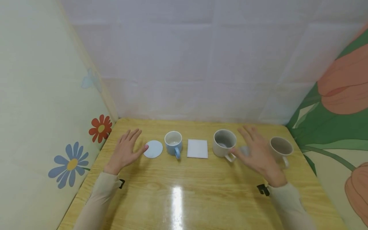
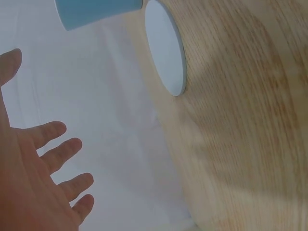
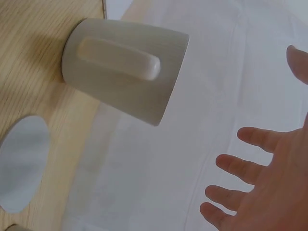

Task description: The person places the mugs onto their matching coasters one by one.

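My left hand (image 1: 124, 154) hovers over the table's left side with its fingers spread, holding nothing. Nearest to it is a round pale-blue coaster (image 1: 153, 149), and a small light-blue mug (image 1: 173, 142) stands just right of that. Over the right side my right hand (image 1: 258, 155) is raised with fingers apart and nothing in it. It partly hides a round grey coaster (image 3: 24, 163). A white mug (image 1: 224, 143) stands left of this hand, its handle (image 3: 118, 57) clear in the right wrist view. Another mug (image 1: 280, 149) stands right of the hand.
A square white coaster (image 1: 197, 149) lies between the blue mug and the white mug. All items line up near the back of the wooden table (image 1: 143, 198). A white cloth (image 1: 187, 64) hangs behind, with patterned side panels at left and right.
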Available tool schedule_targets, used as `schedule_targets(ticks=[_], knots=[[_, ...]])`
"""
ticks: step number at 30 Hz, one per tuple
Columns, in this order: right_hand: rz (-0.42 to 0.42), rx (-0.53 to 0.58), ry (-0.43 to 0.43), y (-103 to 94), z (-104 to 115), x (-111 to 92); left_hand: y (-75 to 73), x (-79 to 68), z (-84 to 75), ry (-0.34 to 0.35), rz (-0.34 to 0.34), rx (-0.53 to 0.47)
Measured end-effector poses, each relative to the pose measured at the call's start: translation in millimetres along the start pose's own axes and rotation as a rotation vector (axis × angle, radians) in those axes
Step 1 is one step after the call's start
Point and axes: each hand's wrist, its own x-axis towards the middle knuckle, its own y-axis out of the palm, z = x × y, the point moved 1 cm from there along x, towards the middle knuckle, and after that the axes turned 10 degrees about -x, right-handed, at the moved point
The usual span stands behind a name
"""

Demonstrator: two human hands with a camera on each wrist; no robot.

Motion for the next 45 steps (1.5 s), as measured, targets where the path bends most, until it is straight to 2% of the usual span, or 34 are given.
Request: schedule_targets(ticks=[4,14,22,31,38,45], knots=[[0.020,0.018,-0.003,1.9,8.2,-2.0,3.3,-3.0,0.5,-0.005,-0.010,0.004],[-0.042,0.077,-0.063,12.8,19.9,-3.1,7.0,-9.0,1.5,-0.015,-0.062,0.004],[-0.059,0.143,-0.094,18.4,29.0,2.0,7.5,-7.2,3.6,-0.004,-0.062,0.002],[-0.066,0.202,-0.111,26.2,40.8,5.4,12.7,-5.1,5.7,0.004,-0.008,-0.043],[-0.051,0.259,-0.083,33.2,49.1,-0.9,12.2,-7.6,5.1,0.016,-0.017,-0.075],[-0.053,0.298,-0.091,35.8,54.9,-4.5,14.0,-5.7,3.2,0.024,0.000,-0.072]])
